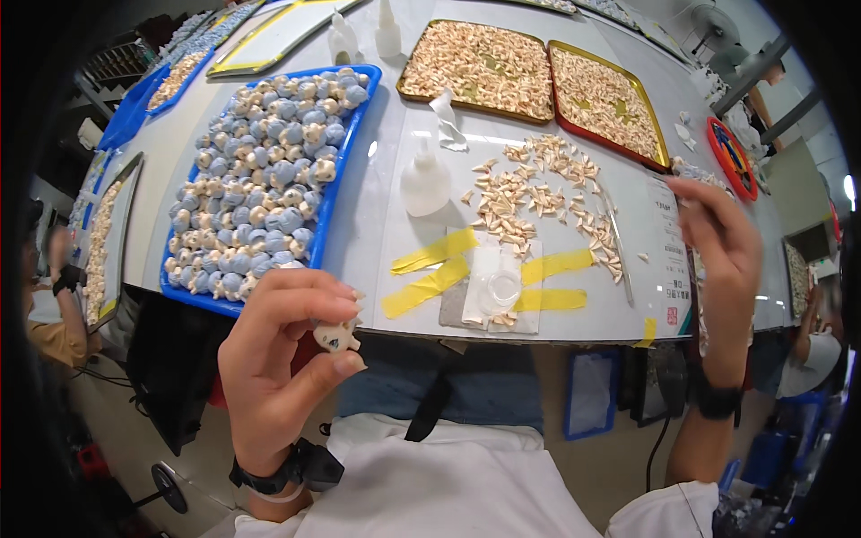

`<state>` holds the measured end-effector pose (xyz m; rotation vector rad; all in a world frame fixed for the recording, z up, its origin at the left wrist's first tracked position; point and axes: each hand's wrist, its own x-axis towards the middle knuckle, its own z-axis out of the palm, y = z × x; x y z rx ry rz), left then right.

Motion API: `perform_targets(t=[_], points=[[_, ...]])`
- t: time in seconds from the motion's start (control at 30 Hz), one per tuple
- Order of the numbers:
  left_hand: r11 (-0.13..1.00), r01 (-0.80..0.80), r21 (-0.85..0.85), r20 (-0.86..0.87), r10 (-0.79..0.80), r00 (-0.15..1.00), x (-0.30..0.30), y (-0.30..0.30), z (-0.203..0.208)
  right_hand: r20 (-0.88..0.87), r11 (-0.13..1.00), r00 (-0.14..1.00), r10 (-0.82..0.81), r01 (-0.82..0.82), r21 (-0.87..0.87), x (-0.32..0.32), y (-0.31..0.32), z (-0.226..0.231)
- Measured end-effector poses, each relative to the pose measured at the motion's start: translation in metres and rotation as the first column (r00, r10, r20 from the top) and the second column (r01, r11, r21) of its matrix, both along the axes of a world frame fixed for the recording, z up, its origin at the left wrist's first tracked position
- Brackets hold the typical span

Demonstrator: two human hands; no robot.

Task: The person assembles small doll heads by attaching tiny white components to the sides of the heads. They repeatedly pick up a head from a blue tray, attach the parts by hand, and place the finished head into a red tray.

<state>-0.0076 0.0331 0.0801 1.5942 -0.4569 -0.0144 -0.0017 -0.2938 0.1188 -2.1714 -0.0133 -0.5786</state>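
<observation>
In my left hand (291,345), pinched between thumb and fingertips, is a small cream figurine head (335,336) with a dark blue painted mark. It is held above the table's front edge, beside a blue tray (354,143) full of similar cream and blue-grey pieces (260,179). My right hand (722,229) is raised at the right, its fingers apart and nothing seen in them. Left of it lie a thin metal tool (617,242) and loose small pointed cream pieces (529,193). A small round clear dish (500,292) sits on a pad held by yellow tape strips (426,287).
A translucent squeeze bottle (425,184) stands mid-table, near a crumpled tissue (447,124). Two shallow trays (475,67) (605,99) of pointed pieces lie at the back. More bottles (387,31) stand behind the blue tray. Other people work at both sides. A printed sheet (668,260) lies at the right.
</observation>
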Motion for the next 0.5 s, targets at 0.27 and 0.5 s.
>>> perform_targets(t=[0.27,0.5], points=[[0.975,0.076,-0.211,-0.150,-0.109,0.983,0.010,-0.017,-0.022,-0.156,0.975,0.981,-0.114,0.140,0.172,-0.064,0.010,-0.012],[0.972,-0.086,-0.217,-0.228,0.035,0.973,0.009,-0.025,-0.046,-0.200,0.947,0.976,0.088,-0.020,0.320,-0.042,0.032,-0.026]])
